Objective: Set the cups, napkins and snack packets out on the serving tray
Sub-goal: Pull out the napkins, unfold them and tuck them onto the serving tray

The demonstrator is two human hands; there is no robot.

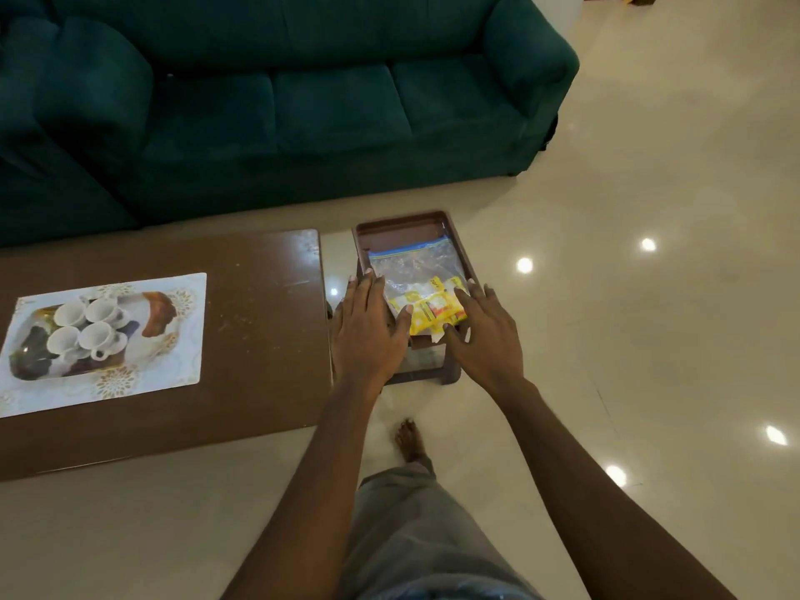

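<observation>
Resting flat with fingers spread, left hand and right hand on brown tray, gripping nothing, yellow snack packets between

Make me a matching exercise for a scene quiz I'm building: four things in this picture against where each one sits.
Things:
1. four white ceramic cups
2. yellow plastic snack packet
3. patterned rectangular placemat
4. person's left hand

Places:
A. flat on the brown wooden table
B. on the brown plastic tray's left edge
C. upside down on the placemat
D. in the tray

Pairs: 1-C, 2-D, 3-A, 4-B
</observation>
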